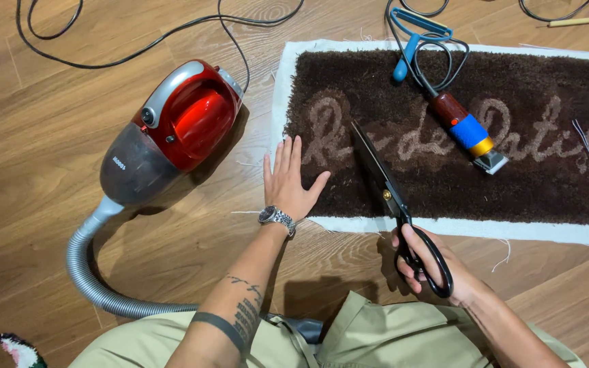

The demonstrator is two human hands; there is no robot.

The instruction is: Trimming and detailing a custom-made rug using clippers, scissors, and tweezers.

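A dark brown tufted rug [512,184] with pale cursive lettering and a white fabric border lies on the wood floor. My left hand [288,180], with a wristwatch, rests flat with fingers spread on the rug's left edge. My right hand [431,266] grips the black handles of large scissors [383,184]. The blades point up and left over the rug pile, near the lettering.
A red and grey canister vacuum [172,129] with a grey ribbed hose [90,272] sits left of the rug. An electric clipper [468,133] and a blue-handled tool [410,48] lie on the rug. Black cables [138,48] trail across the floor above.
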